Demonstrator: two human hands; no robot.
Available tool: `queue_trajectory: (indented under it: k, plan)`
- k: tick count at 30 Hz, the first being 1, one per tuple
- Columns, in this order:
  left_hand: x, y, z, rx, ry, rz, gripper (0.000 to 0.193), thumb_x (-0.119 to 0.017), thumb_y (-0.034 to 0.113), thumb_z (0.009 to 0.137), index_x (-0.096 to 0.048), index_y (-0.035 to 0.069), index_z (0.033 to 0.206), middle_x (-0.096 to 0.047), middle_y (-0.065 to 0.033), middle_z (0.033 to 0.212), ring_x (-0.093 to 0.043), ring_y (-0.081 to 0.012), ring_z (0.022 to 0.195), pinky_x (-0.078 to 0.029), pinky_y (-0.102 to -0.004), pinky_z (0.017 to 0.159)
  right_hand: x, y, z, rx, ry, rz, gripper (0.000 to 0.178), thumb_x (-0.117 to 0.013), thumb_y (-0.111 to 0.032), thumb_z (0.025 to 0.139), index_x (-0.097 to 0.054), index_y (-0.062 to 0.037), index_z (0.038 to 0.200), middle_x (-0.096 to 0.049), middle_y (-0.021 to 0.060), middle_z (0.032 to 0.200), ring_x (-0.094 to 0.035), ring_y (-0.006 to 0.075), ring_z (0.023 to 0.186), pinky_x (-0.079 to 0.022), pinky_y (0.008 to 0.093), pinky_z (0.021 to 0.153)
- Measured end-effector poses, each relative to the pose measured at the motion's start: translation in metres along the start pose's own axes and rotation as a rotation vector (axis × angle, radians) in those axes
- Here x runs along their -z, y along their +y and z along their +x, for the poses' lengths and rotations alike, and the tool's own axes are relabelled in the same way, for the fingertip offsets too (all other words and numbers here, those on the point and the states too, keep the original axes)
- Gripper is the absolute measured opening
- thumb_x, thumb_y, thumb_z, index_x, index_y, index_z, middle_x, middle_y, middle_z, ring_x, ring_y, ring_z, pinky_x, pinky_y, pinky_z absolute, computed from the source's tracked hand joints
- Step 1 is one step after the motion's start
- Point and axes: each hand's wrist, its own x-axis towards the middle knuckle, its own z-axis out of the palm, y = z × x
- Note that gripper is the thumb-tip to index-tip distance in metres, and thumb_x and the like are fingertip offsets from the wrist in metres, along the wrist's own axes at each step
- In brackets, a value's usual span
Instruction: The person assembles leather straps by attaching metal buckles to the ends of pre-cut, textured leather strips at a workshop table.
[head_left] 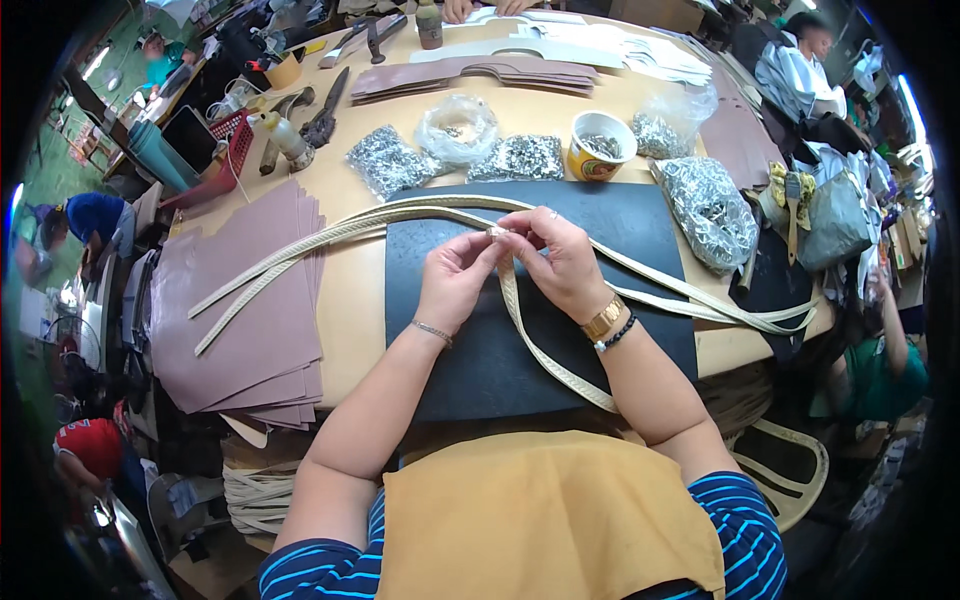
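Over the far half of the black mat (450, 360), we bring our left hand (453, 275) and right hand (562, 262) together, thumbs and fingertips of both pinching the cream strap (530, 335), which drops from them toward the near right and crosses the mat's near edge beside our right forearm. The mat offers us bare room on either side of this strap, most of it to the near left. Beyond its left edge we have a strip of uncovered tabletop (350, 330), then a stack of mauve panels (235, 345) with staggered edges. On the far side the room is tighter: two long cream straps (270, 262) arc across from left to right, and the bags of metal pieces (515, 158) and the yellow-and-white tub (600, 150) stand just past the mat's far edge. To the right, a larger bag (705, 215) lies near the mat's far right corner. Our fingers cover the top of the held strap, so we cannot tell whether it ends there, nor what the small pale bit between the fingertips is. Our right forearm hides the strap's near end, and clear plastic blurs the shapes of the bagged pieces.
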Motion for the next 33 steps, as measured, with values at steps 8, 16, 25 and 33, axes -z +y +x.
queue_trajectory:
  k: [8, 16, 25, 33]
  plan:
    - [0.004, -0.004, 0.004, 0.000, 0.066, -0.149, 0.017, -0.067, 0.006, 0.091, -0.067, -0.001, 0.106, -0.071, -0.0047, 0.098, -0.065, -0.0090, 0.088, -0.053, -0.0241, 0.082, -0.008, -0.001, 0.102, 0.108, -0.196, -0.297, 0.018, -0.067, -0.021, 0.088, -0.069, -0.0058, 0.097, -0.070, 0.0126, 0.083, -0.068, 0.0252, 0.073, -0.054, 0.0358, 0.065]
    - [0.009, -0.008, 0.006, 0.002, 0.004, -0.008, 0.016, -0.068, 0.007, 0.092, -0.066, 0.000, 0.105, -0.071, -0.0049, 0.096, -0.066, -0.0095, 0.086, -0.055, -0.0253, 0.079, -0.103, 0.056, 0.185, 0.294, -0.530, -0.540, 0.017, -0.063, -0.020, 0.087, -0.073, -0.0121, 0.098, -0.071, 0.0124, 0.090, -0.068, 0.0304, 0.086, -0.054, 0.0401, 0.079]
    - [0.011, -0.007, 0.004, 0.002, 0.006, 0.008, 0.019, -0.068, 0.009, 0.092, -0.066, -0.002, 0.107, -0.070, -0.0052, 0.099, -0.065, -0.0098, 0.089, -0.052, -0.0253, 0.081, -0.138, 0.058, 0.198, 0.099, -0.661, -0.951, 0.018, -0.067, -0.024, 0.080, -0.075, -0.0155, 0.094, -0.072, 0.0107, 0.093, -0.069, 0.0289, 0.090, -0.055, 0.0408, 0.081]
    - [0.009, -0.011, 0.007, -0.017, -0.044, 0.007, 0.018, -0.068, 0.010, 0.092, -0.066, -0.001, 0.106, -0.071, -0.0052, 0.098, -0.064, -0.0095, 0.089, -0.053, -0.0255, 0.080, -0.115, 0.057, 0.195, -0.005, -0.584, -0.653, 0.017, -0.074, -0.027, 0.079, -0.074, -0.0153, 0.092, -0.073, 0.0101, 0.091, -0.069, 0.0273, 0.090, -0.054, 0.0389, 0.081]
